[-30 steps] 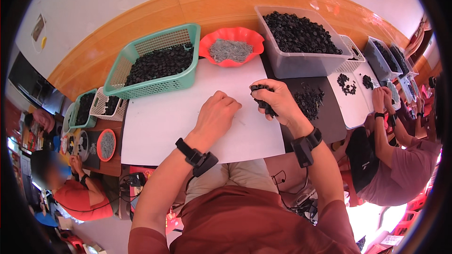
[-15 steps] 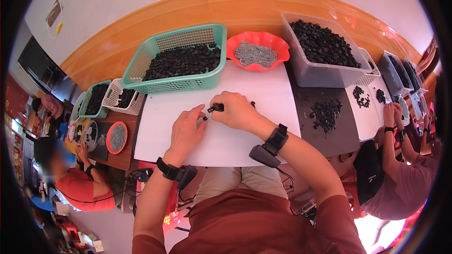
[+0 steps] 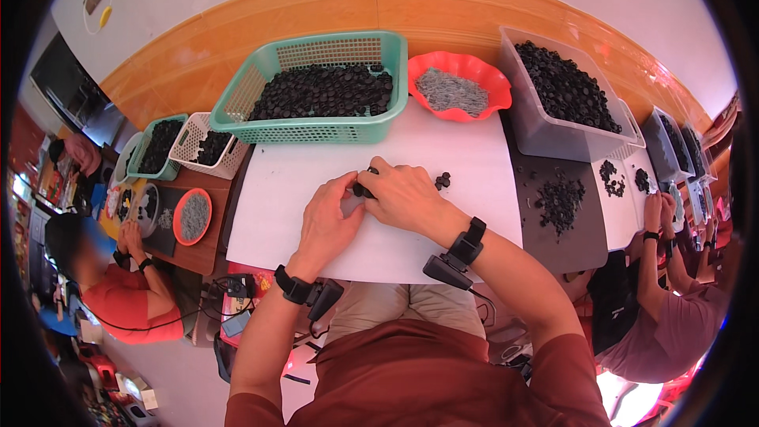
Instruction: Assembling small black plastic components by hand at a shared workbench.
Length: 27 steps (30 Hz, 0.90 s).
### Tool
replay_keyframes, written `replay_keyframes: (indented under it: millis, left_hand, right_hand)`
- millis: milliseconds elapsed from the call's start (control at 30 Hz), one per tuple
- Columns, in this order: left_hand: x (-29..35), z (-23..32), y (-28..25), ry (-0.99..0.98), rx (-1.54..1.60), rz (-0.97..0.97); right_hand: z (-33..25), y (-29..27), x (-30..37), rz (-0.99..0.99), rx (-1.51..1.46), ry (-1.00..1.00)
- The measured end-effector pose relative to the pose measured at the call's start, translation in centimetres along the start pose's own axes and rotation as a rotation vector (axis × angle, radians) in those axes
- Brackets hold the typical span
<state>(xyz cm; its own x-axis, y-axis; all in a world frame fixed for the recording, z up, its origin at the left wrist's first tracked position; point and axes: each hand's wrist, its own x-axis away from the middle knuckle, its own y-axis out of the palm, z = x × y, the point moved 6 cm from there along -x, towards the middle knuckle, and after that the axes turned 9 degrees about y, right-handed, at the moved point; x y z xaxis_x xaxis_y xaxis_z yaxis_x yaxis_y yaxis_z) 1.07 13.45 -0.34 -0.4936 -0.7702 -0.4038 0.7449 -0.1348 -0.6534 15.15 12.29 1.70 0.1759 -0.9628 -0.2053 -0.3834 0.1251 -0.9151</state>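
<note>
Pinching black parts (image 3: 364, 189) in left hand (image 3: 322, 217) and right hand (image 3: 407, 196), both nearly closed and close together over the white sheet (image 3: 273, 225), left of loose pieces (image 3: 443, 181), in front of the basket (image 3: 316, 133)

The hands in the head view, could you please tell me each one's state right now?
Left hand: curled at small black parts; whether it grips any cannot be told.
Right hand: closed on small black parts.
</note>
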Motion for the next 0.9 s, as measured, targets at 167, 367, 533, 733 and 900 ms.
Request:
replay_keyframes:
  millis: [167, 367, 533, 733, 900]
  left_hand:
    - [0.0, 0.1, 0.0, 0.024, 0.009, 0.019]
    - [0.0, 0.3, -0.1, 0.016, 0.027, 0.020]
    - [0.0, -0.1, 0.0, 0.018, 0.004, 0.023]
    - [-0.2, 0.0, -0.2, -0.002, -0.005, 0.031]
    - [-0.1, 0.1, -0.5, -0.073, 0.031, 0.057]
  right_hand:
    - [0.2, 0.1, 0.3, 0.043, -0.005, -0.004]
    - [0.4, -0.2, 0.4, 0.059, -0.060, 0.013]
    - [0.5, -0.5, 0.4, 0.050, -0.098, 0.020]
    - [0.6, -0.7, 0.4, 0.041, -0.110, -0.008]
    - [0.4, -1.0, 0.4, 0.056, -0.116, -0.016]
